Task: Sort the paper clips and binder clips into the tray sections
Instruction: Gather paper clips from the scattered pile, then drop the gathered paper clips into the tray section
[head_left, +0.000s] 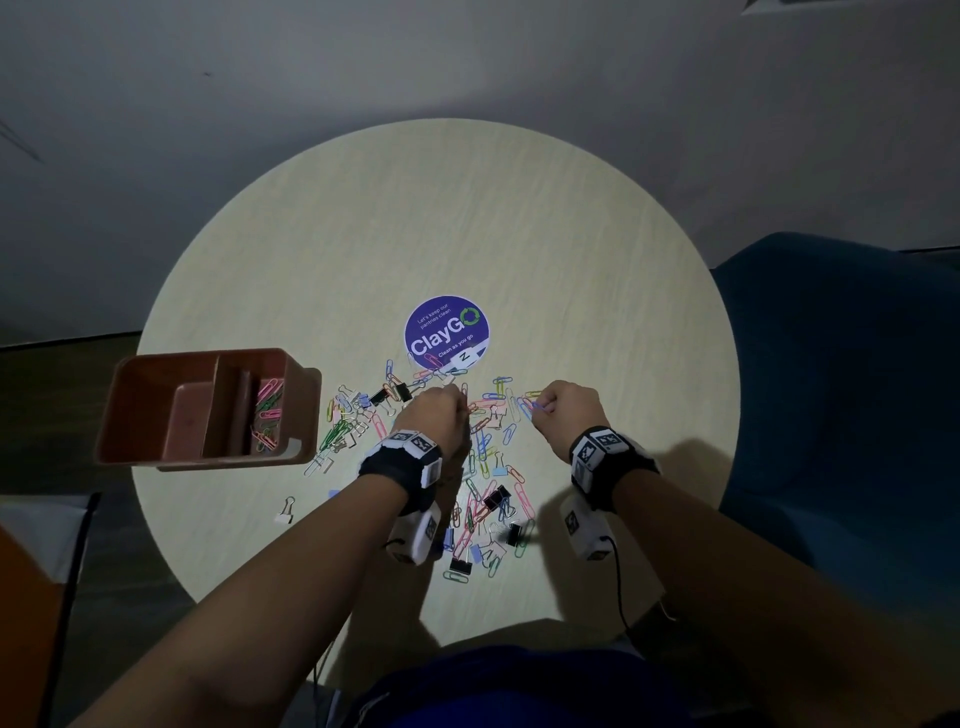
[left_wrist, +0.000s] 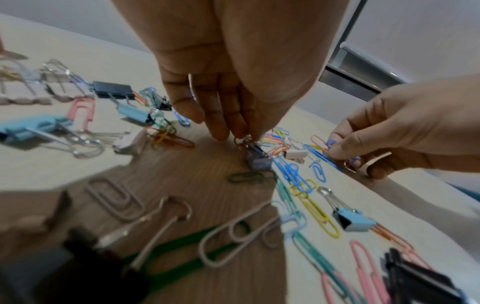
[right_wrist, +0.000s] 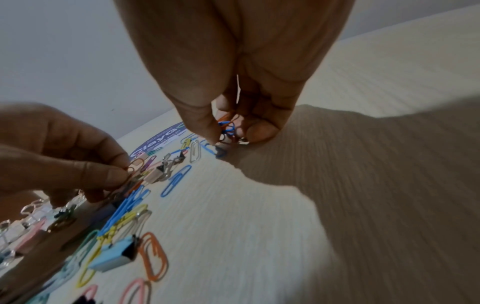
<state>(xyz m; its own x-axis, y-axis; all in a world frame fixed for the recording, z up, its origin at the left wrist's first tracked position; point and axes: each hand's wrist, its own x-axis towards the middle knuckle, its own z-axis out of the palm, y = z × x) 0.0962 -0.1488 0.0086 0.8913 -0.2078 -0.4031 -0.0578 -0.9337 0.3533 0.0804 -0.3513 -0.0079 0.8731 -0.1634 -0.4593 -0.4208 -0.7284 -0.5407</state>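
Nearest the table's near edge, binder clips and paper clips lie scattered between the forearms. Beyond, the left hand pinches clips from the pile while the right hand pinches a bunch of paper clips. The brown tray overhangs the left edge with paper clips in its right section, and the purple sticker lies farther in.

a few paper clips, blue and orange, are pinched in the right hand above the table. at the left, more clips are pinched by the left hand. a blue binder clip lies near.
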